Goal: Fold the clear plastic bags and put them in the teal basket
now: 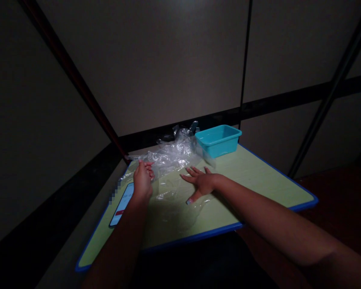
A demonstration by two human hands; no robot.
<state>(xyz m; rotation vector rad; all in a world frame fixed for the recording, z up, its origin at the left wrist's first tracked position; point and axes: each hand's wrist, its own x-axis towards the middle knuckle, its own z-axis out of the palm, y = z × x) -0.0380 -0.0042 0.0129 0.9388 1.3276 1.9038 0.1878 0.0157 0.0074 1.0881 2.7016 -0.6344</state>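
Note:
My right hand [201, 184] lies flat with its fingers spread, pressing on a clear plastic bag [165, 196] that is laid out on the table. Curled closed, my left hand [142, 178] pinches the bag at its left side; the exact grip is hard to see in the dim light. Just beyond both hands is a crumpled heap of clear plastic bags [179, 148], reaching to the table's back edge.
A turquoise plastic basket [224, 145] stands at the back right of the pale green table [267, 186], which has a blue rim. Beside my left forearm lies a phone [122, 208] with its screen lit. Dark wall panels [174, 68] rise behind the table.

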